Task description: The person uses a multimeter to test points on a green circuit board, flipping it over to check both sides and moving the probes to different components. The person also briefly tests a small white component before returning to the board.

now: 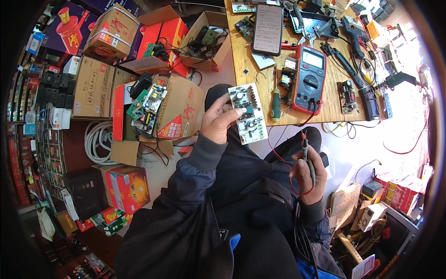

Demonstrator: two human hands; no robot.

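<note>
My left hand point(217, 122) grips a white circuit board point(253, 132) by its left edge, thumb on its component side. Capacitors and a row of dark parts stand on the board. In my right hand point(309, 174) are multimeter probes point(305, 151), held together with tips up, off to the right of the board and apart from it. Their leads run to a red multimeter point(310, 76) on the wooden table. Beside the meter lies a green-handled screwdriver point(276, 104).
A phone point(267, 30) with a lit screen rests on the wooden table point(241, 51). Further right are a soldering tool point(355, 42), cables and a small board point(346, 95). On my left stands an open carton point(181, 107) with circuit boards point(148, 107) on top, near a coiled hose point(98, 139).
</note>
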